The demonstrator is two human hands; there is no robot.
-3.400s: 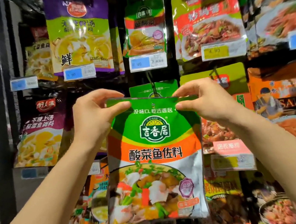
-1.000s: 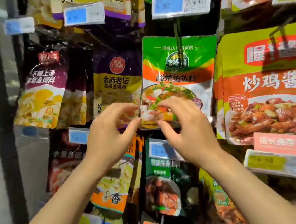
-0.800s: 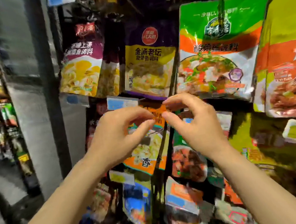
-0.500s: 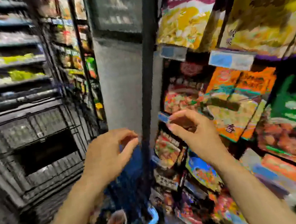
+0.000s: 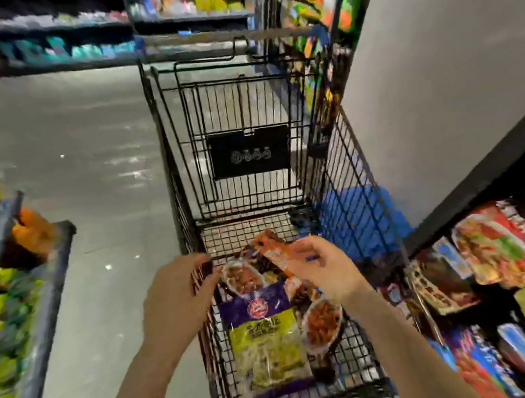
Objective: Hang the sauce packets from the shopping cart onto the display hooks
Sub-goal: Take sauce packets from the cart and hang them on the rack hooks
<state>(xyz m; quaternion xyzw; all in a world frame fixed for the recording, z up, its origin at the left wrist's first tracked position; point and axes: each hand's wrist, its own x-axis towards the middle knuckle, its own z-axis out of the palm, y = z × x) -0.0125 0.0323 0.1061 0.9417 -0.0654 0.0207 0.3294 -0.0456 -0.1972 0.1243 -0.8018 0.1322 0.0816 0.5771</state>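
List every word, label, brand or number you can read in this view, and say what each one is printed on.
None can be read for certain.
Purple and yellow sauce packet in the shopping cart: round red logo and a line of characters, too blurred to read.
Black plate on the cart's folding seat: pale marks, not legible.
Orange-edged packet by the hands: print too blurred.
Packets on the display rack: print blurred.

Both hands (image 5: pixel 181 301) over cart (image 5: pixel 239 106) packets (image 5: pixel 264 339).
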